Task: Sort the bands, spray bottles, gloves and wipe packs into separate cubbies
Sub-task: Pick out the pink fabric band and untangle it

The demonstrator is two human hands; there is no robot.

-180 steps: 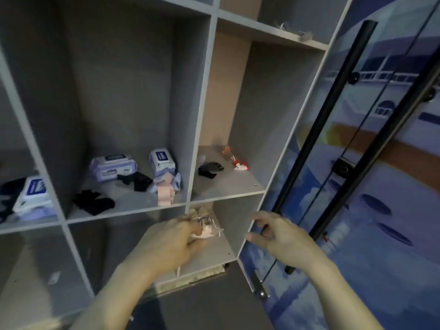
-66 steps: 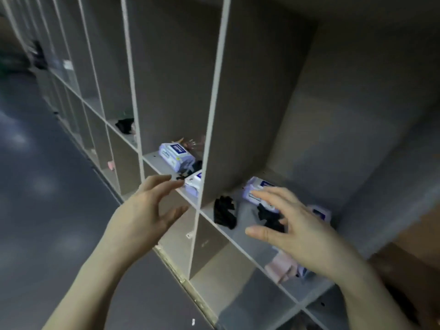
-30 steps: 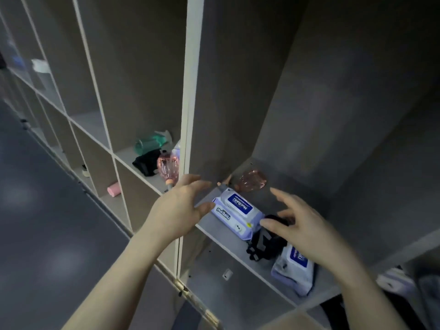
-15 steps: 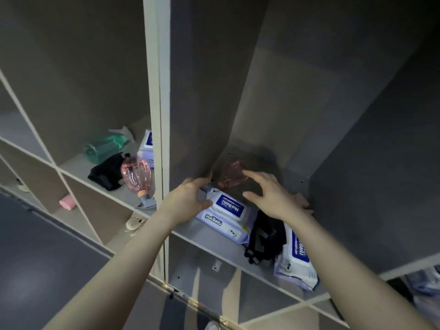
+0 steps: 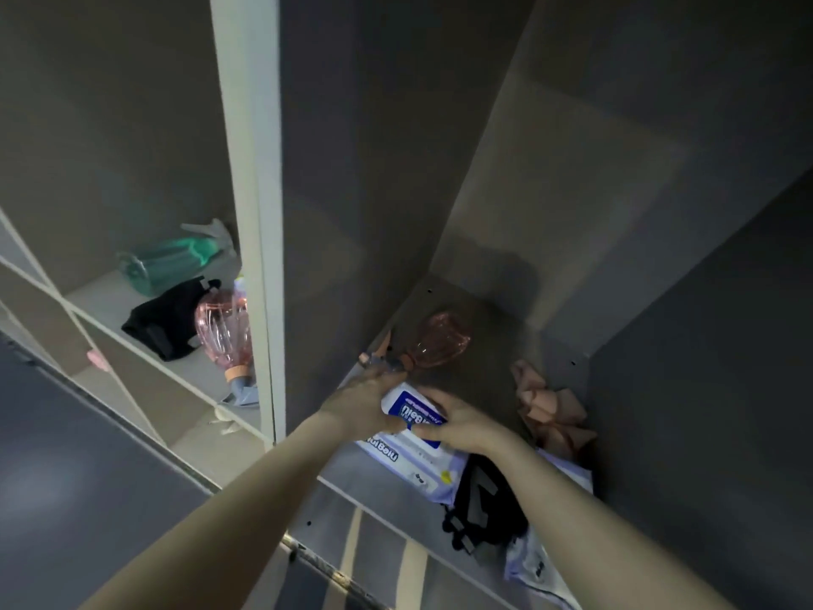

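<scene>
In the cubby in front of me, my left hand point(image 5: 358, 400) and my right hand point(image 5: 459, 422) both close on the top white-and-blue wipe pack point(image 5: 411, 407), one at each end. It lies on a second wipe pack point(image 5: 411, 466). Just behind them a pink spray bottle point(image 5: 440, 341) lies on its side, its nozzle near my left fingers. A black glove point(image 5: 486, 499) lies at the shelf front, with a third wipe pack point(image 5: 539, 561) beyond it. Pink bands point(image 5: 550, 407) sit bunched in the right back corner.
A white upright divider point(image 5: 246, 213) separates this cubby from the left one, which holds a green spray bottle point(image 5: 171, 257), a black glove point(image 5: 160, 321) and a pink spray bottle point(image 5: 224, 334). Lower cubbies show a small pink item point(image 5: 99, 361). Dark floor lies at left.
My view has moved left along the cubbies and closer in. Both hands have reached into the cubby and come together on the top wipe pack, where earlier they hovered open above the shelf.
</scene>
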